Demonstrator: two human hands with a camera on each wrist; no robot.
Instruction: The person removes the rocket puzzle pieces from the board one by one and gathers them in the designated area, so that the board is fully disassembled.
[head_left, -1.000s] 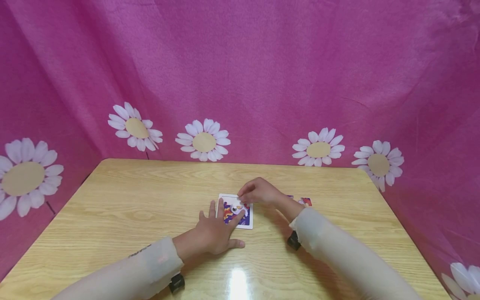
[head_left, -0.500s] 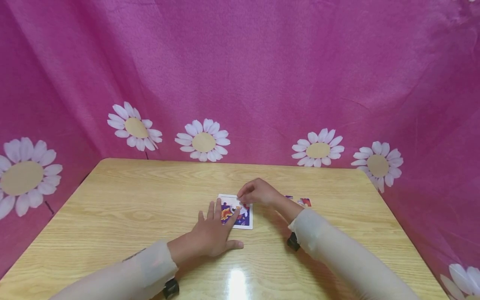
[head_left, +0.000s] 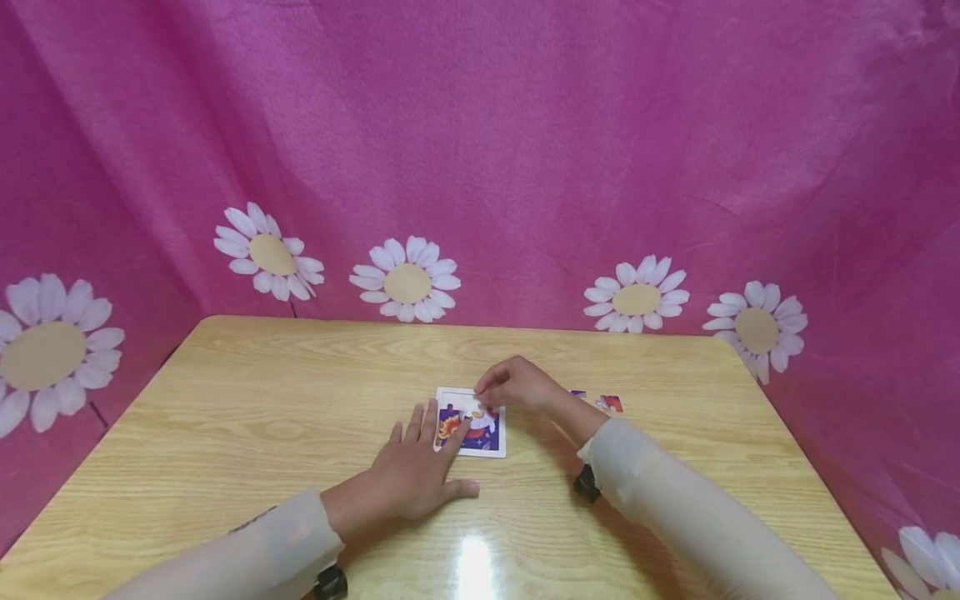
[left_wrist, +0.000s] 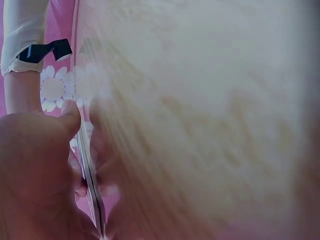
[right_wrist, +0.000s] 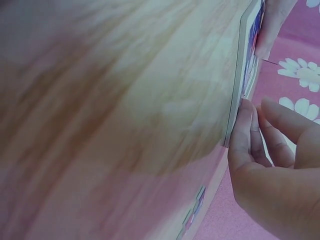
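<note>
A small jigsaw puzzle board (head_left: 491, 454) with a white frame lies mid-table, its purple, orange and white picture partly filled in. Spread fingers of my left hand (head_left: 411, 475) rest over its lower left part, index fingertip on the picture, thumb out on the table. At the upper right corner, my right hand (head_left: 525, 385) has thumb and fingertips brought together on a puzzle piece, mostly hidden by them. The right wrist view shows these fingertips (right_wrist: 245, 106) right at the board's edge (right_wrist: 237, 95). In the left wrist view the board (left_wrist: 92, 192) appears edge-on beyond my palm.
Loose puzzle pieces (head_left: 612, 404) lie right of the board, partly behind my right forearm. The wooden table (head_left: 285, 383) ends at a pink curtain (head_left: 480, 167) printed with daisies. Dark wrist cameras (head_left: 587, 483) sit under both sleeves.
My left hand has slid back and to the left, uncovering more of the picture. The right hand stays at the board's upper right corner, nearly unmoved.
</note>
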